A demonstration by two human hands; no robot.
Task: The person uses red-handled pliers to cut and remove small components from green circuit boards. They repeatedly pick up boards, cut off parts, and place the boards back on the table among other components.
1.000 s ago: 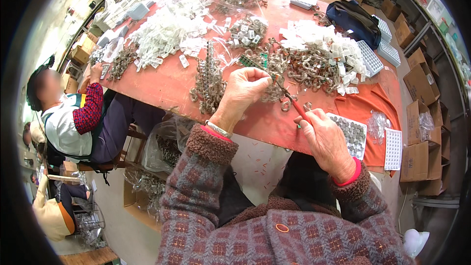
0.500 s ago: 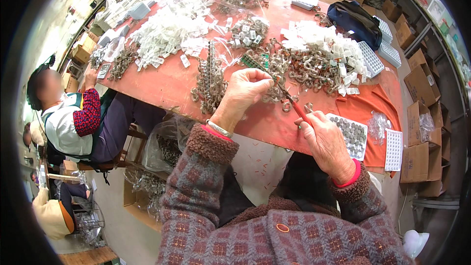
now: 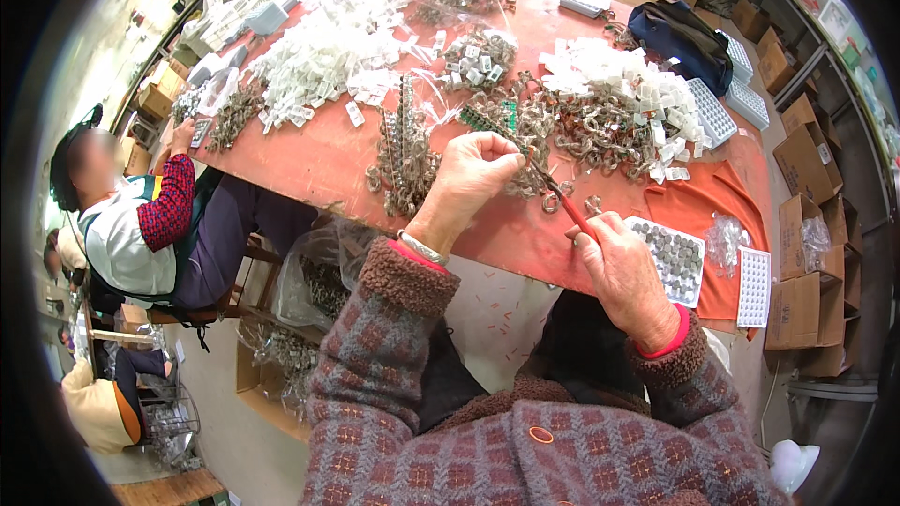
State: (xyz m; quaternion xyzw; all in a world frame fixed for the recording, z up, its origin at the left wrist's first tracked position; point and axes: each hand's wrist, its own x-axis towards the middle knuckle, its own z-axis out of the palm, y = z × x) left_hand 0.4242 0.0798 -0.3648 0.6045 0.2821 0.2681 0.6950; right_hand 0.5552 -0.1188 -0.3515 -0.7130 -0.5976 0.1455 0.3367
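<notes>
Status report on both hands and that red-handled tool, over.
Left hand pinching a green strip. Right hand gripping red-handled tool, tip at the strip. Metal parts heaped close around; nothing between the hands.

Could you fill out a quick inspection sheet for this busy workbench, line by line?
Surface: red-orange table, mostly covered, bare only near its front edge.
Job's things: left hand pinches a green strip; right hand holds a red-handled tool pointing at it.
Clutter: heaps of white plastic pieces, brownish metal parts, a tray of small round parts, a dark bag.
Fingers: both hands closed around what they hold.
Cables: nothing seen.
Surroundings: a seated person at the left, cardboard boxes at the right, another person's hands at the far edge.
</notes>
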